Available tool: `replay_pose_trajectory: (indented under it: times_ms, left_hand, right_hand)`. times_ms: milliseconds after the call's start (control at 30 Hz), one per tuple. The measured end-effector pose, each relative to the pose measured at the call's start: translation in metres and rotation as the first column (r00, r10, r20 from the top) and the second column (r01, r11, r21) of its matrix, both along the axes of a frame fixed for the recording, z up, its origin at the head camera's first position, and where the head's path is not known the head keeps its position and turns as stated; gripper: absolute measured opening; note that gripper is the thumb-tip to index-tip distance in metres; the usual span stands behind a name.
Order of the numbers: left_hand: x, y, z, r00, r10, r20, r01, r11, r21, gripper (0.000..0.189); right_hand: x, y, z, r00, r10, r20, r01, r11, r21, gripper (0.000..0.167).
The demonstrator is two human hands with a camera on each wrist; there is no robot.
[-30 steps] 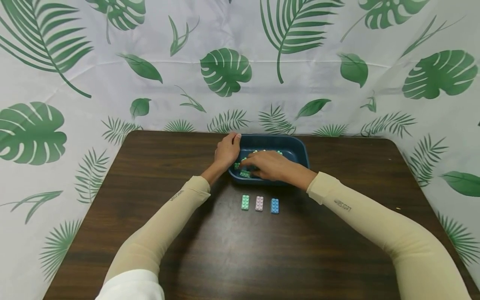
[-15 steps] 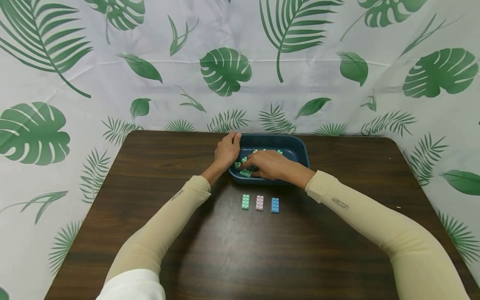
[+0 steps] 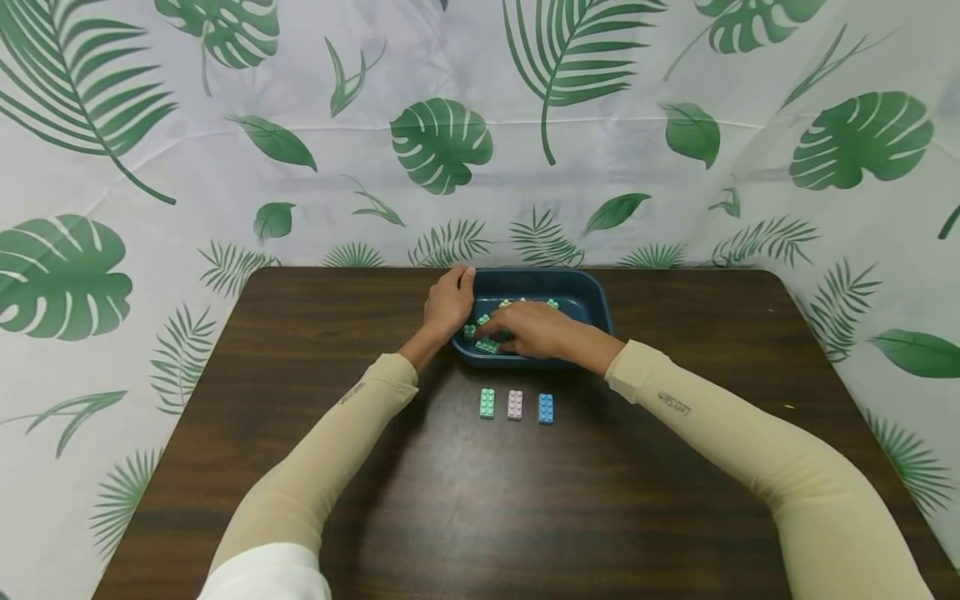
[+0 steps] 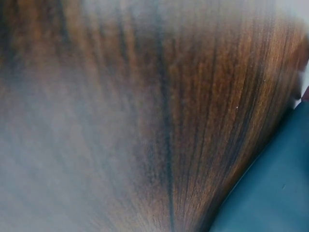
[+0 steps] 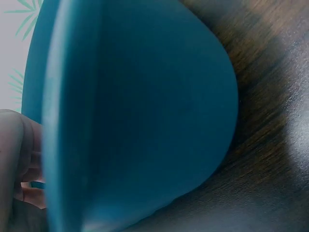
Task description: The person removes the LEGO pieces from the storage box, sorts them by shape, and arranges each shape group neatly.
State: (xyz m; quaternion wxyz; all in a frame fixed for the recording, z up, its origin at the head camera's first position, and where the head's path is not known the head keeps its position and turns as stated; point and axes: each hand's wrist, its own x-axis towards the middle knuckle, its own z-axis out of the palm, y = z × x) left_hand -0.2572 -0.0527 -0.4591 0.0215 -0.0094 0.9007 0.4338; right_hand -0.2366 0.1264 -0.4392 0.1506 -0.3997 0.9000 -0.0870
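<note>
A dark blue plastic tray point(image 3: 592, 293) with rounded corners stands at the back of the table, holding several small studded toy bricks. My left hand point(image 3: 447, 304) grips its left wall, thumb at the rim. Inside the tray is my right hand point(image 3: 536, 327), fingers reaching down among green bricks point(image 3: 487, 345), with index fingertip and thumb apart. Part of the bricks is hidden under this hand. In the right wrist view the tray's outer wall point(image 5: 159, 106) covers most of the right hand's fingers point(image 5: 34, 195). The left wrist view catches only the tray's side point(image 4: 270, 188).
In front of the tray a green brick point(image 3: 487, 403), a pink brick point(image 3: 515, 405) and a blue brick point(image 3: 546, 408) lie in a row, spaced apart. The dark wooden table point(image 3: 450, 517) ends at a leaf-printed cloth point(image 3: 337, 183) behind.
The head view has shifted slightly. My left hand stays on the tray wall, and my right hand stays over the same bricks with only slight finger movement.
</note>
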Motion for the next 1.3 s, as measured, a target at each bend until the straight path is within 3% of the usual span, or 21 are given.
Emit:
replay_pose_trajectory:
  times_ms: [233,533,700,900,933,1100,1300]
  left_hand:
    - [0.0,0.0,0.0,1.0,-0.004,-0.009,0.004,1.0,0.006,0.042]
    - [-0.001,0.002,0.001,1.0,0.007,-0.016,-0.007,1.0,0.004,0.04]
    - [-0.005,0.001,-0.001,1.0,0.007,0.011,-0.007,1.0,-0.012,0.044]
    - [-0.029,-0.002,-0.027,0.999,0.0,0.053,0.002,0.999,-0.032,0.047]
    - [-0.03,-0.002,-0.027,0.998,-0.003,0.057,0.005,0.999,-0.033,0.047]
    - [-0.014,0.0,-0.007,0.998,-0.017,0.057,0.019,0.999,-0.032,0.046]
    - [-0.017,-0.003,-0.015,0.999,-0.011,0.041,0.011,1.0,-0.007,0.049]
  right_hand:
    - [0.001,0.003,0.003,0.999,0.008,-0.033,-0.008,1.0,0.003,0.042]
    - [0.005,0.007,0.023,0.993,0.014,-0.118,-0.011,1.0,0.024,0.043]
    - [0.009,0.007,0.024,0.989,0.031,-0.147,-0.027,0.999,0.03,0.043]
    - [0.014,0.01,0.031,0.975,0.021,-0.22,-0.015,0.999,0.03,0.047]
    - [0.015,0.011,0.034,0.972,0.015,-0.234,-0.01,1.0,0.025,0.047]
    - [0.019,0.018,0.045,0.966,-0.007,-0.257,0.014,1.0,0.022,0.048]
    - [0.027,0.026,0.05,0.964,0.015,-0.267,-0.005,0.999,0.039,0.048]
